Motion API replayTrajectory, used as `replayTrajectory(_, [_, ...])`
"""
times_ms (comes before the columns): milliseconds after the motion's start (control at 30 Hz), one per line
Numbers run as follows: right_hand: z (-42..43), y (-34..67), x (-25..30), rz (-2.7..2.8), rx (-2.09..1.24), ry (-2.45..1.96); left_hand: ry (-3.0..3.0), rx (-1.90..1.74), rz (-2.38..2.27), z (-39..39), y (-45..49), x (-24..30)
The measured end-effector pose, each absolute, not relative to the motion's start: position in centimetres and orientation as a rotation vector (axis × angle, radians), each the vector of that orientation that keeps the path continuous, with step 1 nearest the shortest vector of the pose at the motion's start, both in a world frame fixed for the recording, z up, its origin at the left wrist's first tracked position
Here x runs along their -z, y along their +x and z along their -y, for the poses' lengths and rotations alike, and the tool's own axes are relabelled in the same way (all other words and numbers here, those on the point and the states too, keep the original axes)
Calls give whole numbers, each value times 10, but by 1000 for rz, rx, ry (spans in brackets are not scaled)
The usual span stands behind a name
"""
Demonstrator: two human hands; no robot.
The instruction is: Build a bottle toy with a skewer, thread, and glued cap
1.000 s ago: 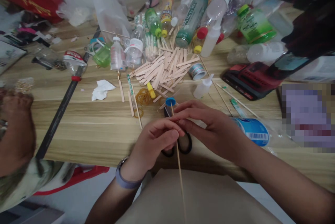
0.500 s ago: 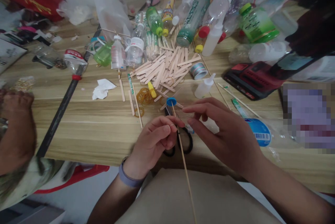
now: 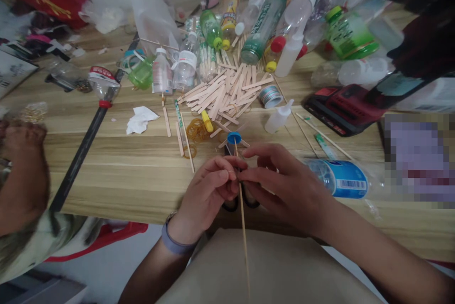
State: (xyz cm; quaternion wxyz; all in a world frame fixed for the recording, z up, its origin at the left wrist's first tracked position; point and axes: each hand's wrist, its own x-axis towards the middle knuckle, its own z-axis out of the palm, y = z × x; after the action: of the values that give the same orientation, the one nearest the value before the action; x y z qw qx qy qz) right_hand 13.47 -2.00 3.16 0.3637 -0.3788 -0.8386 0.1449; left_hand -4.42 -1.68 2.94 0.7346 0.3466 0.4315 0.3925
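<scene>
Item: wooden skewer [image 3: 244, 247], thin and pale, near upright in the view, its lower end over the person's lap and its upper end above the table edge. A blue bottle cap [image 3: 233, 138] sat threaded on the top end.

Left hand [image 3: 209, 190]: fingers curled in, thumb and forefinger pinched shut on the skewer just below the cap; a grey band on the wrist.

Right hand [image 3: 280, 183]: fingers loosely extended, thumb and forefinger tips closed on the same stretch of skewer, touching the left hand's fingertips.

Under both hands: black scissors [image 3: 229, 207], mostly hidden, lying on the wooden table [image 3: 135, 171].

From the cap:
- 9 o'clock, near: heap of rubber bands [image 3: 195, 129].
- 12 o'clock: pile of flat craft sticks [image 3: 227, 90].
- 2 o'clock: small white squeeze bottle [image 3: 279, 116], with a thread spool [image 3: 270, 96] just beyond.
- 4 o'clock: clear bottle with blue label [image 3: 339, 179], on its side.
- 10 o'clock, well apart: crumpled tissue [image 3: 140, 120].
- 8 o'clock, far left edge: another person's hand [image 3: 21, 171], blurred.
</scene>
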Motion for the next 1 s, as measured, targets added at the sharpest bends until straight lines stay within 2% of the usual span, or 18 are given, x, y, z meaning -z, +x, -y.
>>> replayTrajectory(167, [19,134,-30,2164,-390,-971,857,-865,-971,17,-46,-28])
replayTrajectory(433, [26,127,-37,2020,-760,-1048,736,-979,-923,21,-46,-22])
replayTrajectory(833, [31,128,-45,1836,-1112,-1187,721,-1111,-671,22,-39,-26])
replayTrajectory(1000, [31,123,-49,1767,-1056,-1237,717,-1136,-664,19,-38,-30])
